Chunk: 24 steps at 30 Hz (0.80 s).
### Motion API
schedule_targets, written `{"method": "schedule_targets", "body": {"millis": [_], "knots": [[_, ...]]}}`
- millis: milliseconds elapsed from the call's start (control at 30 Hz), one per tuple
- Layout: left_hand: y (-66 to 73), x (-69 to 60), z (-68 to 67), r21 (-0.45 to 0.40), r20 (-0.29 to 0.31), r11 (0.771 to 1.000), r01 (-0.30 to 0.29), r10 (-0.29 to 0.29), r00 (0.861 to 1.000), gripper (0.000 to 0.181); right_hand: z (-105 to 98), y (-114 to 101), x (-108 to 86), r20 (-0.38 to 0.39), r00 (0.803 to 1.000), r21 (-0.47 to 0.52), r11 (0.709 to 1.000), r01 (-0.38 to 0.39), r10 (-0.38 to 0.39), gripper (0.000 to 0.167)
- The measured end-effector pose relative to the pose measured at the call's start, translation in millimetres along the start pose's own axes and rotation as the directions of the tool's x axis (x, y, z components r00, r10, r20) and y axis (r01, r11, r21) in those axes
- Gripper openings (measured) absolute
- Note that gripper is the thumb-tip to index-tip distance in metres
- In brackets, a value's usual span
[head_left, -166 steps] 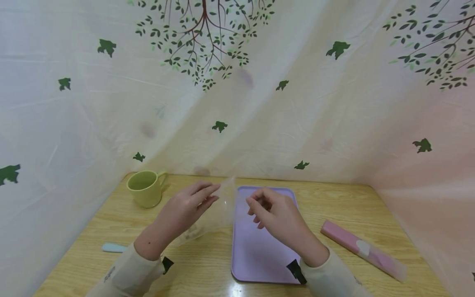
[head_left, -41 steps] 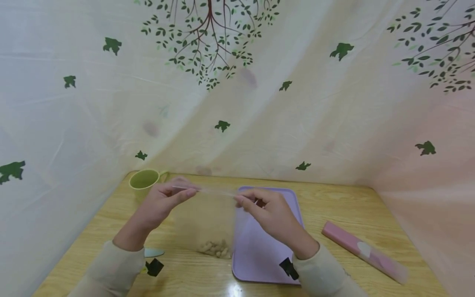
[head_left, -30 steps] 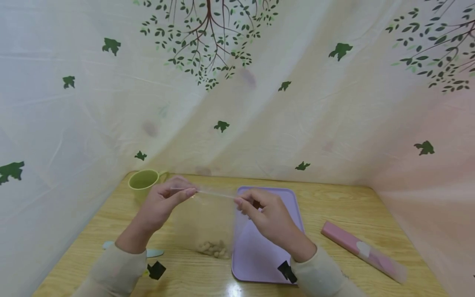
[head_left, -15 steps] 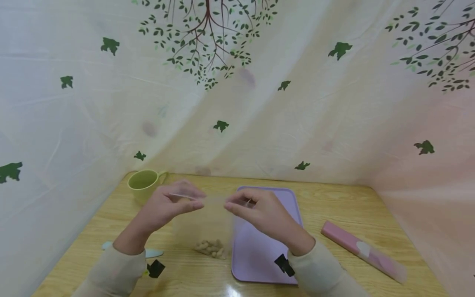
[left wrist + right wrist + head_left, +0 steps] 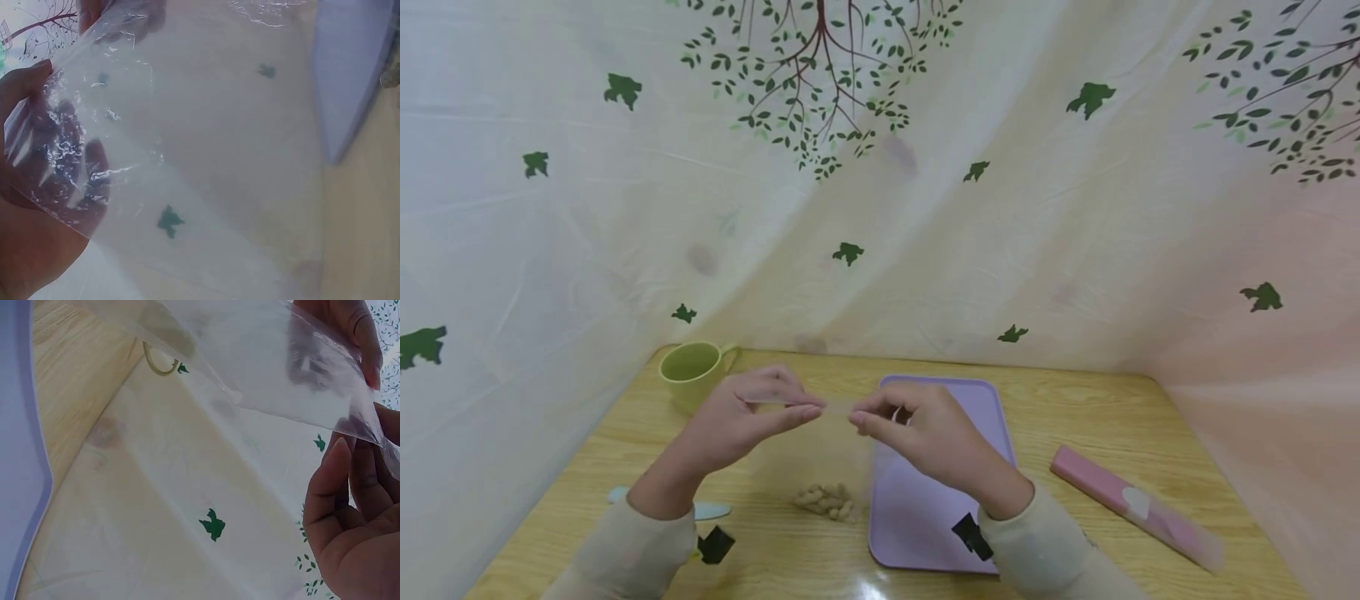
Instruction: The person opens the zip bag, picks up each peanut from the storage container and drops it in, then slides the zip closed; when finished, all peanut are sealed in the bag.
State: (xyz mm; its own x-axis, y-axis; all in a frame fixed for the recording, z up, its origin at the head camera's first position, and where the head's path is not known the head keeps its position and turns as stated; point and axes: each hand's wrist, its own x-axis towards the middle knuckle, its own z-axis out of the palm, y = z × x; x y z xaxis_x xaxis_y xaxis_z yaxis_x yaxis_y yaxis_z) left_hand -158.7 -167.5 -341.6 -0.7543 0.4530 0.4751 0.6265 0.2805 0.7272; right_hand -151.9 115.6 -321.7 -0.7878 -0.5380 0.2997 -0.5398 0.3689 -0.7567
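A clear plastic bag [image 5: 808,467] hangs between my hands above the wooden table. Several pale tan pieces that look like unshelled peanuts [image 5: 825,502] lie in its bottom. My left hand [image 5: 737,421] pinches the bag's top edge between thumb and fingers; in the left wrist view the crinkled film [image 5: 219,125] covers several of its fingers. My right hand [image 5: 928,433] pinches the same edge a short way to the right, its fingers curled. The right wrist view shows the film [image 5: 269,369] gathered at the fingertips. Whether the bag's mouth is sealed cannot be seen.
Under and beyond my right hand lies a lilac tray [image 5: 917,529]. A green mug [image 5: 691,371] stands at the back left. A light blue utensil [image 5: 711,511] lies partly behind my left sleeve. Toward the right is a long pink packet [image 5: 1135,507]. A printed curtain [image 5: 910,275] hangs behind the table.
Earliest, my right hand was apart from the bag, which slanted beneath my left hand. Later both hands pinch its top edge; over the last second they have drawn closer together along it.
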Motion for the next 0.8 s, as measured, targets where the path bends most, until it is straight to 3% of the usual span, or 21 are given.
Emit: {"method": "schedule_targets", "body": {"millis": [200,433,800], "knots": [[0.7,-0.9,0.9,0.009,0.008,1.000,0.021,-0.021,1.000,0.021,0.6,-1.3,-2.1,0.003,1.000,-0.026,1.000,0.010,-0.010,0.014],[1.4,-0.8,1.6,-0.022,0.007,0.999,-0.024,0.024,1.000,0.020,1.1,-1.2,-2.9,-0.009,0.999,-0.030,0.998,0.053,-0.053,0.014],[-4.5,-0.6,5.5,0.020,-0.039,0.997,-0.078,0.079,0.996,0.025,1.8,0.8,-2.5,-0.012,0.997,-0.041,0.996,0.082,-0.082,0.013]]}}
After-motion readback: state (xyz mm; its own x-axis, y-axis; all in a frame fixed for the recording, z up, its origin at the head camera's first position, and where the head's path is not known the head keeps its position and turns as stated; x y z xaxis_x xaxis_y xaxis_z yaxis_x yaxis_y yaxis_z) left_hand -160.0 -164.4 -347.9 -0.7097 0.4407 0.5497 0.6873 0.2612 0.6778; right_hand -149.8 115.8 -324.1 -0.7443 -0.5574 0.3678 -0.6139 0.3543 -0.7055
